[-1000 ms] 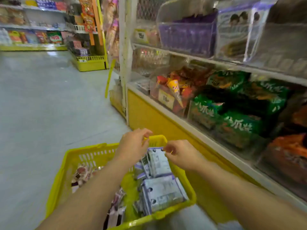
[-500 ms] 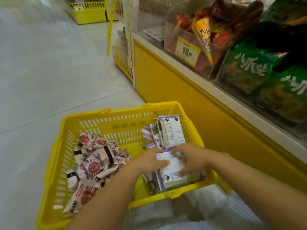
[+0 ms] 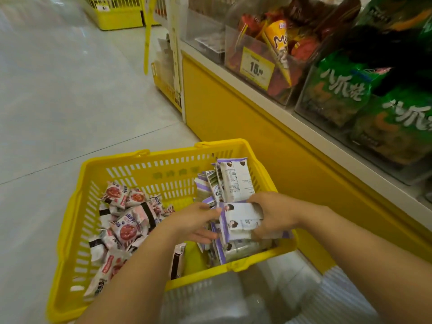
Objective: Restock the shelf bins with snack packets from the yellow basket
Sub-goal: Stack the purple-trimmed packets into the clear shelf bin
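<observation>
The yellow basket (image 3: 149, 157) sits on the floor beside the shelf base. Its right side holds purple-and-white snack packets (image 3: 233, 181); its left side holds a heap of small red-and-white packets (image 3: 126, 220). My left hand (image 3: 198, 224) and my right hand (image 3: 272, 213) are both down in the basket, gripping a stack of purple-and-white packets (image 3: 242, 217) from either side. Clear shelf bins stand above at the right: one with cone snacks (image 3: 275, 50) and a price tag, one with green bags (image 3: 339, 92).
The yellow shelf base (image 3: 245, 127) runs along the basket's right side. A white shelf ledge (image 3: 304, 127) juts out above it. Grey tiled floor (image 3: 70, 90) spreads to the left. Another yellow rack (image 3: 117, 15) stands far back.
My view has tipped down from the shelves to the basket. Both hands went from the basket's rim down into it and closed on a stack of purple-and-white packets.
</observation>
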`<state>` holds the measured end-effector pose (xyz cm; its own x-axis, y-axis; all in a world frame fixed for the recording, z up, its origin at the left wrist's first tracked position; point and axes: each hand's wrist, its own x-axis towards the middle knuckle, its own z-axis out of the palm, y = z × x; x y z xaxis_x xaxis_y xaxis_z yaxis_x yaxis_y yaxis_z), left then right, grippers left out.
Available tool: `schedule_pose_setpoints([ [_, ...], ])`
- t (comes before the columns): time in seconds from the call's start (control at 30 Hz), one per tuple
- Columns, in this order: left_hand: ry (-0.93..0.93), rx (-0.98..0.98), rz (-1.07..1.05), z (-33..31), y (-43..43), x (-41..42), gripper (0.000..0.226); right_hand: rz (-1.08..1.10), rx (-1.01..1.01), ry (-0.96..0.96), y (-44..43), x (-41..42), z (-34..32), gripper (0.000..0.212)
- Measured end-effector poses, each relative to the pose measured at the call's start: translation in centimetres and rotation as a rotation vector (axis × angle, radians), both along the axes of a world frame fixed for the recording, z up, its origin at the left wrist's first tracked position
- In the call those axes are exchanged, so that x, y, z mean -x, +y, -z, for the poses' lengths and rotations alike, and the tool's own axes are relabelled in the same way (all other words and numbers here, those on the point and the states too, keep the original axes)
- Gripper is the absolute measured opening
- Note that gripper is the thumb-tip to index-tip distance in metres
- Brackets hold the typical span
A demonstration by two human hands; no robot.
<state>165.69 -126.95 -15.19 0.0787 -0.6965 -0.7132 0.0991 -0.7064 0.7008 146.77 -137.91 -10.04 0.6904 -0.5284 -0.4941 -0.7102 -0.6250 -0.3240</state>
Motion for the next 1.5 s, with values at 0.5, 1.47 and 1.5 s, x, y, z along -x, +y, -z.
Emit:
schedule_pose_setpoints([
  [0.5,-0.793,0.836,0.196,-5.1,-2.8,2.0,0.053,0.451,-0.677,-0.268,-1.0,1.7,-6.4,0.048],
  [1.47,-0.273,0.361,-0.74,-2.1,0.5,-5.7,0.036,-0.017,0.201,-0.053,-0.3,-3.0,-2.8,0.019],
  [1.5,-0.23,0.361,-0.743,-2.4,0.5,-5.7,0.042,-0.002,0.178,-0.08,-0.5,-2.9,-4.1,0.02],
])
